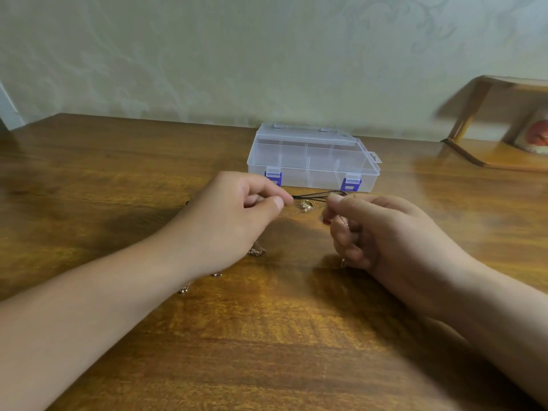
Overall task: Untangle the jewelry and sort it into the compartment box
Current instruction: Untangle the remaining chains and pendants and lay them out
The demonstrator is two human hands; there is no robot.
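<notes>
From the head camera, a dark brown wooden counter (267, 336) with a strong grain and a glossy sheen filled the lower part of the view. Behind it stood a pale greenish wall (207, 54) with a faint leafy pattern. At the far right a light wooden shelf unit (489, 137) rested on the counter, blurred, with something red and white tucked beneath it.

The clear plastic compartment box (311, 157) sat near the back edge of the counter, lid closed, two purple latches facing the person. Its dividers showed through the lid; no contents could be made out.

Just in front of the box, the left hand (234, 215) had its thumb and forefinger pinched on one end of a thin black cord (320, 193), the other fingers curled in. The right hand (382, 232) pinched the cord's other end between thumb and forefinger, its remaining fingers folded. The cord ran between the two hands, above the counter. A small gold piece (307, 204) hung below it, with fine chain trailing.

More gold chain (256, 250) lay on the counter beneath the left hand and wrist, partly hidden.
</notes>
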